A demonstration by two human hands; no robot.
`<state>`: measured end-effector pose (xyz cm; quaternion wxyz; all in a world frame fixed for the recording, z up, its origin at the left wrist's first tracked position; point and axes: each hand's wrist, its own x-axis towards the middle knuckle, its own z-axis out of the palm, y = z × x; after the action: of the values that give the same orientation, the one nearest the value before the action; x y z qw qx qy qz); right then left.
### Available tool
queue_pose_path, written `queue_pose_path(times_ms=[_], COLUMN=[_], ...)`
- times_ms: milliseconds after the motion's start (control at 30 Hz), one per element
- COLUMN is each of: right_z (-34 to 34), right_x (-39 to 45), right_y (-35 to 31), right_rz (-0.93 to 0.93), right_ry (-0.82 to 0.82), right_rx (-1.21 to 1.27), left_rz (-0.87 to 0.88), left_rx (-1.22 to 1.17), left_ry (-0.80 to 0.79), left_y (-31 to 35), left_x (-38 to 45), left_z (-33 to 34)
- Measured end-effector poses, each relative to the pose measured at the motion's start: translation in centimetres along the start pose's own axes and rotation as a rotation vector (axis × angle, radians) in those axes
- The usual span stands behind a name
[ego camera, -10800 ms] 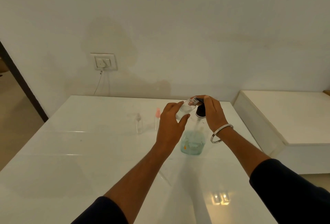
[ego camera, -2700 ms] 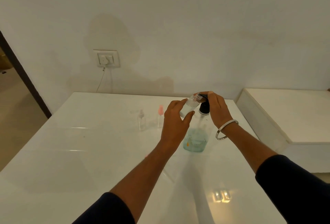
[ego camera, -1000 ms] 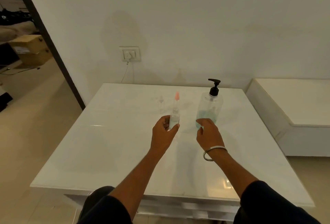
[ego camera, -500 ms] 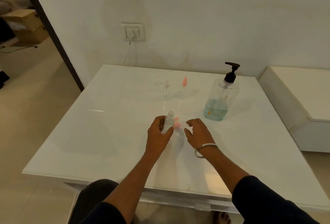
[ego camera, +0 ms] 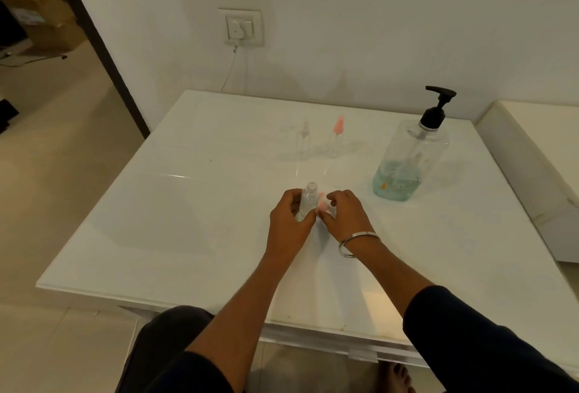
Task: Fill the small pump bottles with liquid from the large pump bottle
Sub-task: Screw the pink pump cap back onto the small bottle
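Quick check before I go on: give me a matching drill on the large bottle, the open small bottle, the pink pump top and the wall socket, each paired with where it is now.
Things:
1. large bottle
2. open small bottle
3. pink pump top
4. wall socket

Places:
A. at the right hand's fingertips
B. on the wall behind the table
C. gripped in the left hand
D. standing alone on the table's far right

Pairs: 1-D, 2-C, 3-A, 4-B
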<state>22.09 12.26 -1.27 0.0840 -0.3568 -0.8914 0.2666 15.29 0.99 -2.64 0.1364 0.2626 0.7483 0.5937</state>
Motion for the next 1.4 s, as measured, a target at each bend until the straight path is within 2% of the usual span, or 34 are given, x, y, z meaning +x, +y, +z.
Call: queue_pose_path(times_ms=[300,700,833,1133,1400], right_z=[-0.7,-6.4,-7.8,-6.9,-4.7], right_x=[0.5,1.2,0.9,0.9,0.5], right_y=[-1.0,-3.2,-4.3,-5.3,-4.5], right_rz=[0.036,-0.049,-0.126,-0.223,-0.275], right_ry=[0.03,0.24,0.32,0.326,0.235], right_rx=[0.079,0.779,0.932,0.812,0.616], left_rz=[0.001,-0.025,-0.047,-0.056,-0.057], left_rx=[0.007,0.025,0.024,0.04,0.059], left_ry=[-0.002,0.001,-0.002,0.008,0.006], left_y=[0.1,0.4,0.7,0.8,0.5], left_x=[0.0,0.1,0.1,0.2,0.5], left_z=[-0.1,-0.1,-0.1,-0.1,0.1])
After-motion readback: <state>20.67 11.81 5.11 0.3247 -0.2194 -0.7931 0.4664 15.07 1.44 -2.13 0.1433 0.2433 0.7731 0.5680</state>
